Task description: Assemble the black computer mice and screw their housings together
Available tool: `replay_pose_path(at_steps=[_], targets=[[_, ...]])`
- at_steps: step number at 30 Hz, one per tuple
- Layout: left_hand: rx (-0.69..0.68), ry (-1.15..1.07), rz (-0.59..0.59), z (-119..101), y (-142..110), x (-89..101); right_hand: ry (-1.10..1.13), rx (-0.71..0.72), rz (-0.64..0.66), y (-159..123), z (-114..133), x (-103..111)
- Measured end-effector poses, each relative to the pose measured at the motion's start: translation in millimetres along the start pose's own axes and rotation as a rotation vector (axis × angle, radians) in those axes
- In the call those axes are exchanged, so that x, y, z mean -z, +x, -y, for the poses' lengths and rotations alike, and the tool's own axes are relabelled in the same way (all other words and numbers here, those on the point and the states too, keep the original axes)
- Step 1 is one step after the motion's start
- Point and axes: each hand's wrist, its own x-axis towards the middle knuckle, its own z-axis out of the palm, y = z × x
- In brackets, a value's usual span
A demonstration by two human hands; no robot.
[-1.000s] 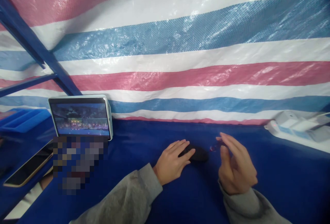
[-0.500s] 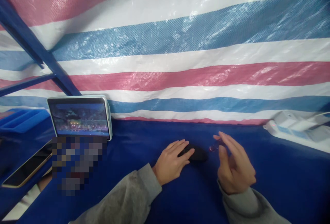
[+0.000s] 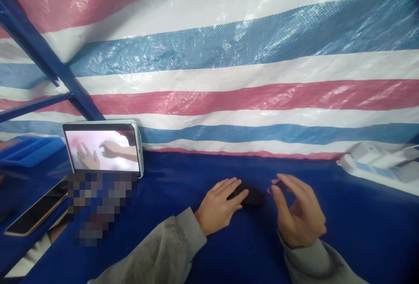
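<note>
My left hand [image 3: 219, 207] lies palm down on the blue table, its thumb and forefinger closed on the near left end of a black, rounded computer mouse [image 3: 254, 196]. Just right of the mouse, my right hand [image 3: 301, 214] is raised with its fingers curled and its thumb drawn toward the forefinger. At those fingertips is a small, shiny reddish thing [image 3: 269, 190], mostly hidden and too blurred to name. A narrow gap separates this hand from the mouse.
A tablet [image 3: 101, 151] stands at the back left, hands on its screen. Left of it are a phone [image 3: 36, 207] and a blue tray [image 3: 31, 151]. A white power strip [image 3: 376, 170] with plugs lies at the right. Striped sheeting [image 3: 229, 100] hangs behind the table.
My right thumb has moved left and the fingertips have dipped slightly around the small reddish thing. My left hand stays on the mouse. The tablet's picture has changed from a dark scene to hands.
</note>
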Motion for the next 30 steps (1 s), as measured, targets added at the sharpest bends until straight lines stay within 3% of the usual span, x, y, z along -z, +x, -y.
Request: replay_pose_path(at_steps=[4,10,14,20,30], targets=[[0.015,-0.001,0.010,0.3,-0.7,-0.8,0.051,-0.011,0.033,-1.6,-1.2,-0.8],[0.010,0.000,0.008,0.4,-0.5,-0.7,0.033,-0.027,-0.024,-4.3,-6.1,-1.7],[0.012,0.000,0.007,0.3,-0.6,-1.3,0.020,-0.011,0.012,-3.5,-6.2,-0.6],[0.013,-0.003,-0.002,0.7,-0.9,-2.4,0.085,-0.096,0.063,-6.3,-1.9,-1.0],[0.014,0.002,0.000,0.5,-0.8,-2.0,-0.042,0.001,-0.051,0.8,-1.1,0.4]])
